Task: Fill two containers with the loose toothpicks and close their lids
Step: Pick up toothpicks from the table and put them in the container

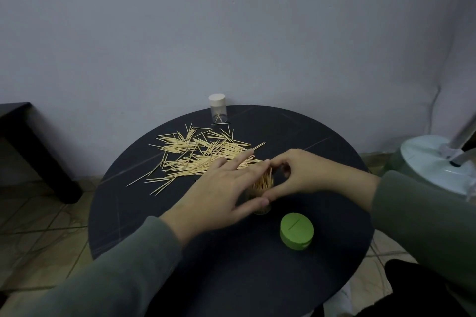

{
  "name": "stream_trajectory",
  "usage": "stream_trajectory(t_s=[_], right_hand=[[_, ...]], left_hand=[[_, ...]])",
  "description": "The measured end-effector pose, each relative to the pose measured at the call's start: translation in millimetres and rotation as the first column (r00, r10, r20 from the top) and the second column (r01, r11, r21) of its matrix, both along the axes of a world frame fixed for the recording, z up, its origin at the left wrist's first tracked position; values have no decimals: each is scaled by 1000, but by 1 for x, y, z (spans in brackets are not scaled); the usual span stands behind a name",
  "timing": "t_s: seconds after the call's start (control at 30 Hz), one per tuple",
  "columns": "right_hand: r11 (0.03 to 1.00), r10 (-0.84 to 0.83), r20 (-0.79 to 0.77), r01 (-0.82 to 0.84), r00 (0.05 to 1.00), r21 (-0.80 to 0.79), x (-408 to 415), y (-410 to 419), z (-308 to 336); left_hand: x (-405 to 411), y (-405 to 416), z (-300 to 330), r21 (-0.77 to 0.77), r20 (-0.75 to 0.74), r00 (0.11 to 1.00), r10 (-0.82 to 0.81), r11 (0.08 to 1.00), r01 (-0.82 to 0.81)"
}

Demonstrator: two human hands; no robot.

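A clear container (pixel 260 210) stuffed with upright toothpicks (pixel 262 183) stands at the middle of the round black table (pixel 231 278). My right hand (pixel 304 175) curls its thumb and forefinger round the container's top from the right. My left hand (pixel 221 195) lies against it from the left with straight fingers, its thumb touching the container's side. The container's green lid (pixel 296 234) lies on the table just to the front right. A heap of loose toothpicks (pixel 201 157) is spread behind my left hand. A second clear container (pixel 218 108) with a white lid on it stands at the table's far edge, holding a few toothpicks.
A dark low table (pixel 31 141) stands on the tiled floor to the left. A white round fan base (pixel 435 162) sits on the floor to the right. The grey wall rises right behind the table.
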State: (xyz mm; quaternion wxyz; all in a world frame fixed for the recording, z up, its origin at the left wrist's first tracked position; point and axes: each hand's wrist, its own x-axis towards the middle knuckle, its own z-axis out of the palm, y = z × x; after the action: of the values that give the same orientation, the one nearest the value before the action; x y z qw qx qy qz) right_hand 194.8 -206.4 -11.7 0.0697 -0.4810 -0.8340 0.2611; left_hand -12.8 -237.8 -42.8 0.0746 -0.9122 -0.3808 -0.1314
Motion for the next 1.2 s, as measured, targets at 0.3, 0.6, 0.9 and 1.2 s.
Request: stream_trajectory(t_s=[0.3, 0.6, 0.9, 1.2], right_hand=[[1000, -4, 24, 4, 1000, -8, 1, -2, 3], [1000, -12, -8, 11, 1000, -25, 0, -2, 1], [1000, 6, 2, -6, 1000, -6, 1, -3, 3], [1000, 17, 20, -16, 1000, -11, 0, -1, 4]], left_hand=[[-9, 4, -1, -45, -21, 999, -35, 998, 34], [1, -4, 3, 3, -17, 998, -52, 999, 52], [-13, 3, 3, 32, 197, 979, -46, 999, 40], [-7, 0, -1, 4, 125, 990, -67, 998, 67]])
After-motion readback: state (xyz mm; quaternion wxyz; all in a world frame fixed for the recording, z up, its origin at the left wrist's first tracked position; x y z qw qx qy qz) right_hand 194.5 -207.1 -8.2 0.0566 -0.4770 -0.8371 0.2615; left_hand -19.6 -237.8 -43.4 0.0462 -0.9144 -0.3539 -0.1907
